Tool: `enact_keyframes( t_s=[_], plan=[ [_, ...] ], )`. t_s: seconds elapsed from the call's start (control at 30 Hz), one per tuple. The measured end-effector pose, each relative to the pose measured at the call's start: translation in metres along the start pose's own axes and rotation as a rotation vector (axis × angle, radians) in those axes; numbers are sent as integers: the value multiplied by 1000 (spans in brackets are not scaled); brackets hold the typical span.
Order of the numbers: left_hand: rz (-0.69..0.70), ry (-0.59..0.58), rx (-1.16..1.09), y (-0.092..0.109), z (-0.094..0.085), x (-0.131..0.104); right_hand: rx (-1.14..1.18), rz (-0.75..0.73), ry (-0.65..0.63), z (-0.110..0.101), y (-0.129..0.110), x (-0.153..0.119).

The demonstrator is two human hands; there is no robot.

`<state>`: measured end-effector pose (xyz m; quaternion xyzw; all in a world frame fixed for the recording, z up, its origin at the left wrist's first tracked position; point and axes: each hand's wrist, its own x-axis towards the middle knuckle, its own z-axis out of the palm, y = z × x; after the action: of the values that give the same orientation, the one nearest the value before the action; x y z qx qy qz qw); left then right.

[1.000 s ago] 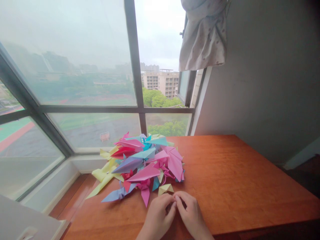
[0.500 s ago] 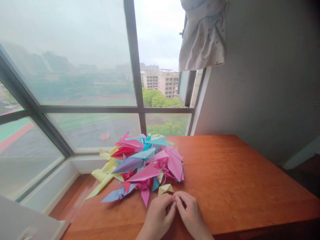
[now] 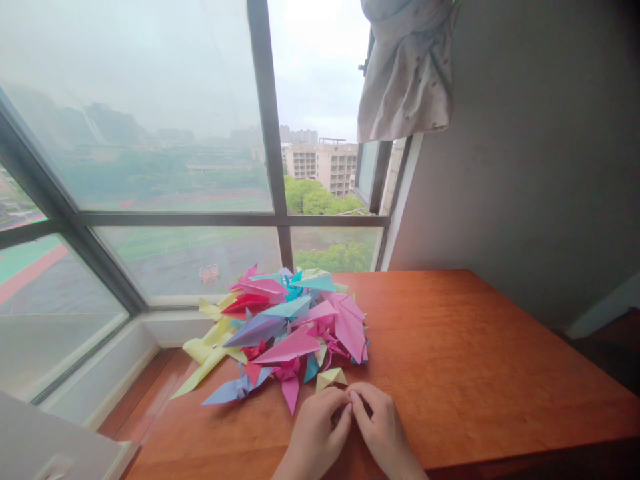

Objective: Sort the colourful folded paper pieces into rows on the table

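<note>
My left hand and my right hand meet at the fingertips, low in the middle of the head view. Both have their fingers curled and pressed together; whatever they might hold is hidden or too small to name. Just beyond the fingertips lies a pale yellow folded paper piece. Further off to the left is a heap of folded paper: a pink piece, a purple piece, a yellow piece and several others. A light blue folded piece lies at its near left side.
The heap rests on a brown wooden table that reaches far to the right. Behind it stands a window with dark frames. A tied curtain hangs at its right, beside a grey wall.
</note>
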<state>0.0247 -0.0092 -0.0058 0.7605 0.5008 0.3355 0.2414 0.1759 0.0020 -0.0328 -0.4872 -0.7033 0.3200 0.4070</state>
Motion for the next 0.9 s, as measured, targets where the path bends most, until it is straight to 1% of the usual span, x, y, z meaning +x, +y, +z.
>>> enact_keyframes(
  t_s=[0.23,0.57,0.9],
  plan=[
    [-8,-8,-1,0,0,0,-10,3,-2,0,2,0],
    [-9,0,-11,-2,1,0,-5,0,6,-1,-4,0],
    [-9,-14,-8,-2,2,-1,-15,-6,12,-1,-3,0]
  ],
)
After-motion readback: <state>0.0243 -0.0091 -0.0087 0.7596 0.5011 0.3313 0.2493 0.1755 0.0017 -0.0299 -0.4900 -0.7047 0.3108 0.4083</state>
